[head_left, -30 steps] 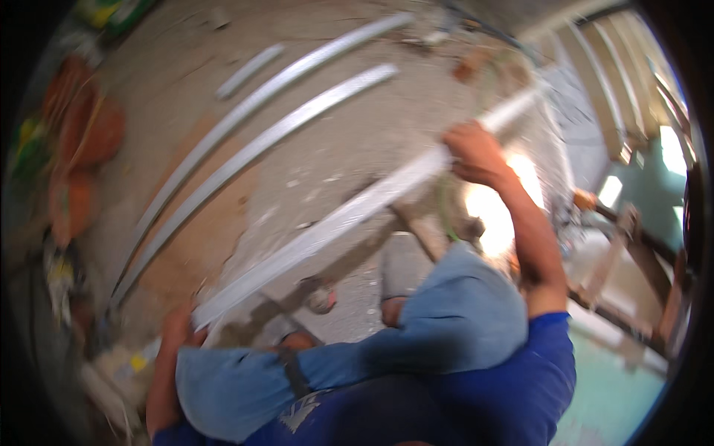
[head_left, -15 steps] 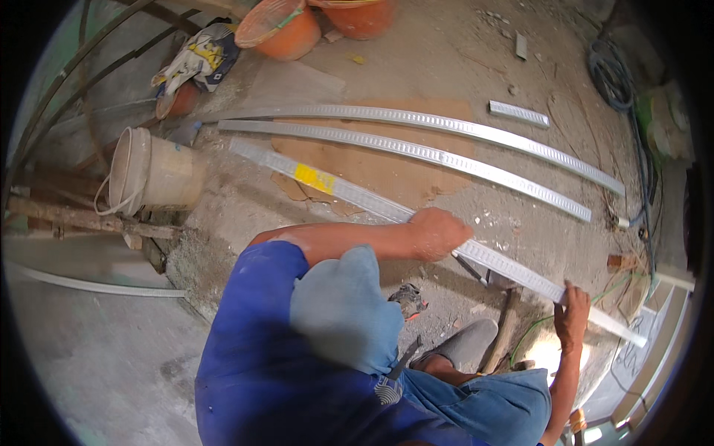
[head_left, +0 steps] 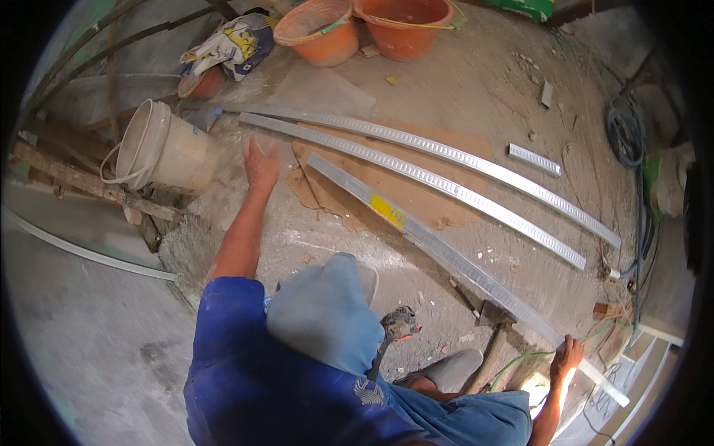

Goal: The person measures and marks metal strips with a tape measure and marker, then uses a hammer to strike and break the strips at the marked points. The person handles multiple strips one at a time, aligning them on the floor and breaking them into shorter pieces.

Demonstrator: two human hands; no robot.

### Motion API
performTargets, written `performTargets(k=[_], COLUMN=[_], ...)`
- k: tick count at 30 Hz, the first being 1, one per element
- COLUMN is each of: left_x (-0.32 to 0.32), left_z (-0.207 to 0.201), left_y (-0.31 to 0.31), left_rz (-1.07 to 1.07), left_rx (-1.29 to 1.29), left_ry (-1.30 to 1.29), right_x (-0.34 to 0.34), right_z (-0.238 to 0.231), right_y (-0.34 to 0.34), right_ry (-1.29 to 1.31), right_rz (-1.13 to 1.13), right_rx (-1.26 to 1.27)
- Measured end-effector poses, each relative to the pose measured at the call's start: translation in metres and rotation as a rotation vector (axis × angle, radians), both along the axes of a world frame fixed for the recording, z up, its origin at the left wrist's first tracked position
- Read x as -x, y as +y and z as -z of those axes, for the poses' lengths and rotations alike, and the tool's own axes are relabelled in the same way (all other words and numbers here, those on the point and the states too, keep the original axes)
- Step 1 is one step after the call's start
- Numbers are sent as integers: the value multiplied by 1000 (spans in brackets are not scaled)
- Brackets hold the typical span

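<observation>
A long silver metal channel (head_left: 454, 256) with a yellow label lies slantwise before me. My right hand (head_left: 567, 358) is closed around it close to its right end. My left hand (head_left: 261, 160) is off the channel, stretched out to the left with its fingers apart and somewhat blurred. Nothing shows in it. Just beyond that hand are the left ends of two perforated metal profiles. The nearer profile (head_left: 416, 168) and the farther profile (head_left: 476, 160) run side by side across a flattened piece of cardboard (head_left: 327, 181).
At the left stands a dirty white bucket (head_left: 175, 152). Two orange tubs, one of them the right tub (head_left: 405, 37), sit at the back. A short metal offcut (head_left: 534, 160) lies beyond the profiles. A coiled hose (head_left: 623, 134) is at the far right. Below the channel lies a hammer (head_left: 494, 316).
My left hand has let go of the channel and moved far left. The channel's right end has swung nearer to me, with my right hand still on it. The view has shifted too.
</observation>
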State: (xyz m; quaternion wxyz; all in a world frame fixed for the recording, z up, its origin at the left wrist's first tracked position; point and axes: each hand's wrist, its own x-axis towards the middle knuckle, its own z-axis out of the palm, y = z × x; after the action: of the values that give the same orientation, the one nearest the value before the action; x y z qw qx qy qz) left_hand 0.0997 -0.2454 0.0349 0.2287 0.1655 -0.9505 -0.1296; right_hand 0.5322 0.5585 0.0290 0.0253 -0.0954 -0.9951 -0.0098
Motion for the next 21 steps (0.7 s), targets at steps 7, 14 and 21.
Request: performTargets(k=[7, 14, 21], left_x=[-25, -27, -26], left_z=[21, 10, -4], left_y=[61, 79, 83], left_rz=[-8, 224, 422], left_rx=[-1436, -1801, -1810], left_ry=[-441, 73, -51], right_x=[-4, -6, -10], right_z=[-35, -42, -42], right_y=[13, 24, 28], right_ry=[-19, -46, -241], right_rz=[25, 71, 384], right_rx=[85, 85, -97])
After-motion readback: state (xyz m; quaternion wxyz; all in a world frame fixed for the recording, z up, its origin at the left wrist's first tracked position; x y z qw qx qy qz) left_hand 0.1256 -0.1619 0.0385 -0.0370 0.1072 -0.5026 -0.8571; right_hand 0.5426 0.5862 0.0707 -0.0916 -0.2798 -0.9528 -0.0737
